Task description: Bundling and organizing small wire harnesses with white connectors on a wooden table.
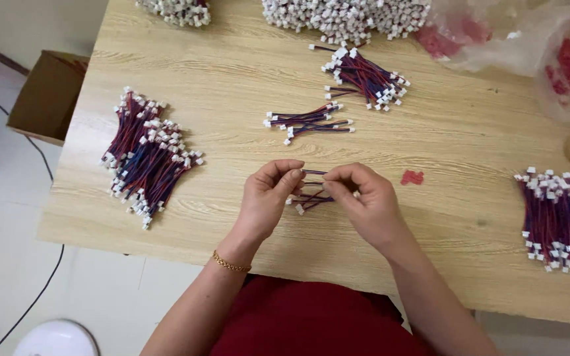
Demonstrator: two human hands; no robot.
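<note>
Standing by the worktop [232, 86] here. Both hands are pinched shut on the same little bunch of wires [311, 194], red and blue leads with white plugs on the ends. The left hand [268, 194] nips one end between thumb and fingertips, and the right hand [364, 198] grips the other end the same way. That leaves the wires stretched between them, dead centre, just above the wood. My guess is that holding them taut like this keeps the leads lined up and the plugs level.

The rest looks sorted by stage. A small loose batch [308, 122] sits at 12 o'clock from the hands, with a neater bundle [364, 78] just past it toward 1. There's a big stack [145, 158] at 9 o'clock and another stack [559, 221] at 3, both lying flat with the leads roughly parallel, probably so they're easy to grab. Along the far edge, at 11 and 12, there are heaps of white plugs [344, 16].

Packaging: crumpled clear plastic bags [529, 39] at 1 to 2 o'clock with red bits inside, no labels I can make out. One small red scrap [412, 177] lies just right of the right hand. A brown cardboard box [47, 95] sits on the floor off the worktop at 10 o'clock, open and plain.
</note>
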